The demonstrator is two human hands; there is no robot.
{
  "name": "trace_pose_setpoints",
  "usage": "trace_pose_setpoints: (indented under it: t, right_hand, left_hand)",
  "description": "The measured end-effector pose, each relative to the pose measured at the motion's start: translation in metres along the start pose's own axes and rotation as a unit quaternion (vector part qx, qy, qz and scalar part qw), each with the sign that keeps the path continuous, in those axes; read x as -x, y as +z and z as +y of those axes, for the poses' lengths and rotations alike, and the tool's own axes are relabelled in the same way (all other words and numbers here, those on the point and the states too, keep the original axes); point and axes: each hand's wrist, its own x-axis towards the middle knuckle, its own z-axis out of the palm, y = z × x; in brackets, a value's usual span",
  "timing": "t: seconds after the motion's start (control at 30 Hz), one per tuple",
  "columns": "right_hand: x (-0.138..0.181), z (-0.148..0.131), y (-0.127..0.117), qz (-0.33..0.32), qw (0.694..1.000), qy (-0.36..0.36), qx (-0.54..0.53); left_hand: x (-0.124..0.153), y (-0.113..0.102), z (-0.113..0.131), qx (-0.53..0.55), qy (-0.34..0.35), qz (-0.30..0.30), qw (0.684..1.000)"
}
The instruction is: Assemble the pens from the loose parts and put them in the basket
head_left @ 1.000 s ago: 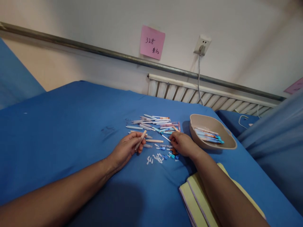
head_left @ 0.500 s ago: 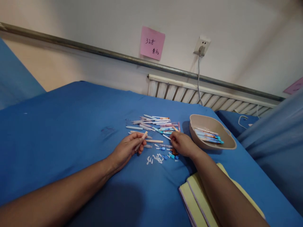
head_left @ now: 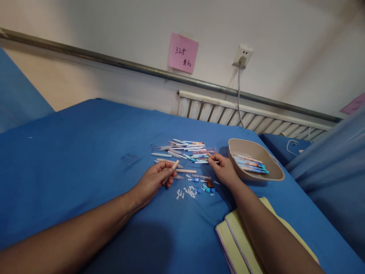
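Note:
My left hand [head_left: 156, 177] is closed round a peach-coloured pen barrel [head_left: 175, 165], which tilts up to the right. Over the right edge of the pen parts, my right hand [head_left: 224, 170] pinches a thin white pen refill [head_left: 201, 162] that lies nearly level and points left. Behind both hands spreads a pile of pen barrels and white refills [head_left: 182, 147]. Another peach barrel [head_left: 186, 171] lies between the hands. Nearer to me are small white tips [head_left: 190, 191] and blue pen pieces [head_left: 209, 189], with a brown piece among them.
A beige basin [head_left: 276, 174] holding several pens stands to the right. In front of it a folded yellow towel [head_left: 236, 236] lies under my right forearm. Blue cloth [head_left: 85, 152] covers the table. A radiator [head_left: 211, 110] and a plugged-in cable [head_left: 239, 87] are at the wall.
My right hand has shifted slightly up and to the right. The refill in its fingers has turned from slanted to nearly level. My left hand has stayed almost still with the barrel.

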Motion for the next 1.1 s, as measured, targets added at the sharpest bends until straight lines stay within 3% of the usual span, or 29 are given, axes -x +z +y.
trace_pose_setpoints:
  t: [0.4,0.8,1.1]
  right_hand:
    - [-0.005,0.023,0.008,-0.021,0.997,0.074,-0.001]
    - [-0.005,0.022,0.010,-0.015,0.998,0.051,0.034]
    - [-0.006,0.014,0.012,-0.005,0.994,-0.018,0.109]
  left_hand:
    - [-0.001,-0.002,-0.003,0.019,0.001,-0.002,1.000]
    - [0.001,0.000,0.003,0.030,-0.001,-0.003,1.000]
    - [0.002,-0.001,0.005,0.028,-0.007,0.008,1.000]
